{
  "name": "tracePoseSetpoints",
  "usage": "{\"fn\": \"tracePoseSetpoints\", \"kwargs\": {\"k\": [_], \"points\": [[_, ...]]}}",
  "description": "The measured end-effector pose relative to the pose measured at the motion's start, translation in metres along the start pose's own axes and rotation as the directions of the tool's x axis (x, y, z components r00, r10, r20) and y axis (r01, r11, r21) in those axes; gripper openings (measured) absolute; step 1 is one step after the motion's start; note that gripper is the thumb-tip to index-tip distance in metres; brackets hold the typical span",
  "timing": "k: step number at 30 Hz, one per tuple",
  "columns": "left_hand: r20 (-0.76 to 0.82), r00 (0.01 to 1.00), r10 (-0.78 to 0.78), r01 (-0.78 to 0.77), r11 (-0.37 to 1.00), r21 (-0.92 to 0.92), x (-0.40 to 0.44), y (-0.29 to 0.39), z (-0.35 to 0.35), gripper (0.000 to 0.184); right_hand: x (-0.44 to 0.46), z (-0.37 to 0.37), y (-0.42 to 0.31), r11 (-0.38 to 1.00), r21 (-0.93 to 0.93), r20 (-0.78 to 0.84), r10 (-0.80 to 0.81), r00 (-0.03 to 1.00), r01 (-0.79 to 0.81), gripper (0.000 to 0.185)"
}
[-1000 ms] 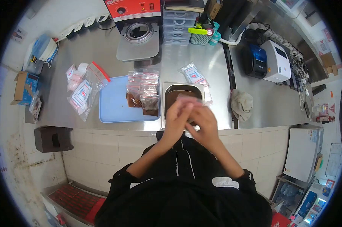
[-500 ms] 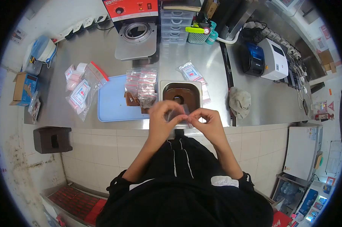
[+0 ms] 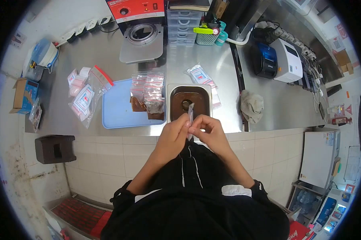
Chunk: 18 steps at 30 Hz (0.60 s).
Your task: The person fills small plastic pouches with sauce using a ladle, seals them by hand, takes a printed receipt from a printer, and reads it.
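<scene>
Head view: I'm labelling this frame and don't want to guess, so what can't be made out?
All in the head view, now:
- Lower part of the bag, and anything in it: covered by the left fingers and right fingers.
- Middle of the pan's near rim: behind the hands.
- Pan's floor: under its brown contents.
- Machine's top: cut off by the upper edge.
- Packet's fine print: too small.
</scene>
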<state>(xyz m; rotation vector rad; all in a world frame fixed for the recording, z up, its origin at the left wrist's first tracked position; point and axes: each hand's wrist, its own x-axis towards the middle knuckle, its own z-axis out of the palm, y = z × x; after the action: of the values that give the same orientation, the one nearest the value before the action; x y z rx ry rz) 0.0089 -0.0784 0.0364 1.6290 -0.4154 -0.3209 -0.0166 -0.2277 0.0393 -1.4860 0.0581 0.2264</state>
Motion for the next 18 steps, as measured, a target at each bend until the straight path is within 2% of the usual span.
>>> {"fn": "tracePoseSetpoints", "kwargs": {"k": [1,2,3,4,5,6,7,8,9,11,12,13,14,15,16,17,18], "points": [[-0.005,0.998,0.056,-0.053,0.965,0.256,-0.003,0.001,0.001,0.023,-0.001,0.004,0.0,0.954,-0.258,-0.018,-0.162,0.987,0.151,0.016],[0.006,0.994,0.111,-0.099,0.864,0.494,-0.005,0.002,0.002,0.023,-0.001,0.006,0.001,0.955,-0.257,-0.017,-0.161,0.987,0.151,0.016],[0.008,0.994,0.109,-0.099,0.864,0.494,-0.007,0.002,0.005,0.023,-0.002,0.007,0.004,0.901,-0.369,0.029,-0.233,0.972,0.227,0.019],[-0.043,0.995,0.093,-0.074,0.946,0.315,-0.007,0.002,0.009,0.023,-0.004,0.008,0.006,0.828,-0.474,0.082,-0.299,0.951,0.301,0.023],[-0.092,0.993,0.07,-0.058,0.99,0.125,-0.007,0.002,0.012,0.023,-0.005,0.009,0.003,0.865,-0.431,0.06,-0.258,0.964,0.258,0.024],[-0.093,0.993,0.069,-0.057,0.99,0.126,-0.007,-0.001,0.014,0.023,-0.006,0.01,0.002,0.865,-0.429,0.061,-0.258,0.964,0.259,0.024],[-0.096,0.994,-0.058,0.039,0.981,-0.187,-0.008,-0.005,0.016,0.023,-0.008,0.012,0.002,0.932,-0.288,0.022,-0.225,0.974,0.222,0.024],[-0.061,0.982,-0.178,0.127,0.867,-0.482,-0.009,-0.008,0.017,0.023,-0.008,0.014,0.001,0.973,-0.139,-0.012,-0.187,0.982,0.184,0.023],[-0.06,0.982,-0.178,0.127,0.866,-0.483,-0.009,-0.005,0.016,0.023,-0.008,0.016,-0.003,0.973,-0.14,-0.012,-0.187,0.982,0.184,0.023],[-0.157,0.987,-0.014,-0.033,0.957,-0.288,-0.006,0.005,0.014,0.019,-0.004,0.021,-0.013,0.915,-0.319,-0.027,-0.269,0.963,0.247,0.018],[-0.156,0.988,-0.016,-0.031,0.957,-0.288,-0.006,0.002,0.012,0.019,-0.004,0.02,-0.012,0.916,-0.319,-0.028,-0.267,0.963,0.245,0.018],[-0.183,0.981,0.06,-0.062,0.998,-0.003,-0.007,-0.003,0.008,0.014,-0.004,0.018,-0.008,0.836,-0.455,-0.01,-0.348,0.937,0.306,0.014],[-0.185,0.972,0.143,-0.086,0.955,0.284,-0.008,-0.006,0.003,0.011,-0.004,0.015,-0.005,0.732,-0.58,0.02,-0.426,0.905,0.358,0.011],[-0.183,0.973,0.142,-0.086,0.955,0.284,-0.008,-0.005,-0.002,0.011,-0.002,0.011,-0.003,0.732,-0.58,0.018,-0.426,0.905,0.356,0.011],[-0.195,0.977,0.088,0.011,0.89,0.455,-0.009,-0.003,-0.006,0.009,-0.001,0.006,-0.001,0.729,-0.605,-0.077,-0.454,0.888,0.321,0.008],[-0.215,0.976,0.037,0.104,0.787,0.608,-0.009,0.001,-0.009,0.012,0.0,0.002,-0.001,0.726,-0.626,-0.169,-0.481,0.86,0.283,0.013],[-0.213,0.976,0.038,0.102,0.788,0.607,-0.006,0.008,-0.01,0.012,-0.001,-0.001,-0.004,0.726,-0.628,-0.171,-0.481,0.86,0.281,0.013]]}}
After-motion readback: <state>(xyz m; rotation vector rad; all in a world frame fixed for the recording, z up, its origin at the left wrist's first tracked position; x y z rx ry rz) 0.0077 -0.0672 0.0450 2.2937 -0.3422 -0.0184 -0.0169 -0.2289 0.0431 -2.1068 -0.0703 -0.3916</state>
